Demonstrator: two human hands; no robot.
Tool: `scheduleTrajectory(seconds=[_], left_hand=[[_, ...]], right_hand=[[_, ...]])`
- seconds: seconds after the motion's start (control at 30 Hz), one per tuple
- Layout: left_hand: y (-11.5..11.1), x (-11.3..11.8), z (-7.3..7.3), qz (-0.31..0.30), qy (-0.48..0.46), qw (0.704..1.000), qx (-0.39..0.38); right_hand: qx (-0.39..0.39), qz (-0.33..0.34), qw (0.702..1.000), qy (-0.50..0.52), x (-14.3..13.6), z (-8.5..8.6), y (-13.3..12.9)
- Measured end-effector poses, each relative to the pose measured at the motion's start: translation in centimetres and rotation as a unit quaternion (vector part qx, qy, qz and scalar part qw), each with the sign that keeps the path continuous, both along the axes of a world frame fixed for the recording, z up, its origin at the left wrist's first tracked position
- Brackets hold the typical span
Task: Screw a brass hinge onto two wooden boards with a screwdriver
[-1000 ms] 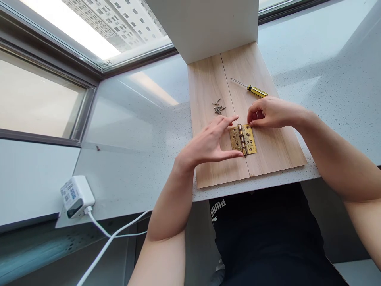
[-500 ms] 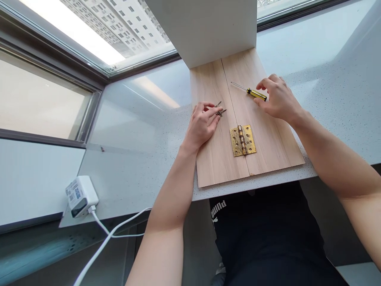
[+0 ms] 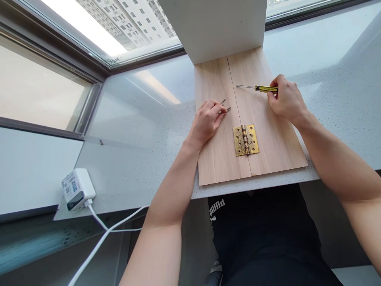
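My left hand [image 3: 210,117] is closed, its fingertips pinching small screws [image 3: 228,109] above the left wooden board [image 3: 220,163]. In my right hand [image 3: 287,97] is the end of a screwdriver [image 3: 266,89] with a yellow and black handle. Its thin metal shaft points left, over the seam between the left board and the right wooden board [image 3: 276,147]. Nearer to me, a worn brass hinge [image 3: 246,140] lies opened flat, its knuckle along the seam and one leaf on each board. My fingers hide part of the screws.
Under the boards is a speckled white counter [image 3: 133,159]. A grey-white panel [image 3: 226,28] stands upright at the boards' far end. To the left, a white charger box [image 3: 79,188] with a white cable [image 3: 98,250] sits near the counter's edge. Windows [image 3: 41,75] line the left and back.
My right hand has closed on the screwdriver's handle, which lay loosely by the open fingers before. The left hand's fingers have drawn tighter around the screws. The view has shifted slightly.
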State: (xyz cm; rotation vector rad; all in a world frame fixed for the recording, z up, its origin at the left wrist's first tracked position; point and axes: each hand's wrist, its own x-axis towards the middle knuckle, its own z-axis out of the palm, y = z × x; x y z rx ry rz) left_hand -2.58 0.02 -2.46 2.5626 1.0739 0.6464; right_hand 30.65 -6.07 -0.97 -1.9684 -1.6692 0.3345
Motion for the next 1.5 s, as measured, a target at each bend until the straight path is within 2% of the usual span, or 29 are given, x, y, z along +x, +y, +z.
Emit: scheduleTrajectory(seconds=[0.1,0.3,0.43,0.6,0.77,0.87,1.07,1.17,1.23,1.3,1.4,1.5], left_hand=[[0.2,-0.2,-0.1,-0.021,-0.002,1.000,0.005],[0.2,-0.4,-0.3,-0.027,-0.004,0.999,0.022],[0.2,-0.4,-0.5,-0.031,0.005,0.998,0.046],[-0.5,-0.6,0.0,-0.045,0.001,0.997,0.059],[-2.8,-1.2,1.7,-0.158,0.003,0.987,-0.012],[-3.4,-1.8,1.9,-0.216,-0.002,0.973,-0.080],[-2.8,-3.0,1.4,-0.231,0.010,0.962,-0.145],[-2.6,-3.3,1.6,-0.233,0.029,0.960,-0.153],[-2.5,-3.4,1.8,-0.230,0.041,0.959,-0.161],[-2.5,-3.4,1.9,-0.226,0.048,0.958,-0.168],[-2.4,-3.5,2.0,-0.230,0.057,0.955,-0.176],[-2.3,-3.6,1.9,-0.226,0.060,0.956,-0.175]], right_hand=[[0.016,0.014,1.000,0.022,0.0,0.6,0.0],[0.195,0.002,0.975,0.103,-1.2,1.3,0.0],[0.221,0.017,0.967,0.128,-2.3,2.4,-0.7],[0.188,0.018,0.974,0.122,-2.9,3.7,-1.6],[0.122,0.079,0.984,0.102,-2.8,4.3,-2.0],[0.051,0.102,0.992,0.055,-2.5,3.8,-1.7],[-0.068,0.094,0.991,-0.061,-2.2,1.7,-0.9],[-0.069,0.107,0.988,-0.088,-2.8,1.9,-1.4],[-0.042,0.104,0.990,-0.089,-3.4,2.5,-1.9],[-0.031,0.147,0.986,-0.072,-4.0,3.1,-2.3],[-0.112,0.248,0.962,-0.022,-4.7,3.1,-2.2],[-0.173,0.291,0.941,-0.004,-5.0,2.4,-1.7]])
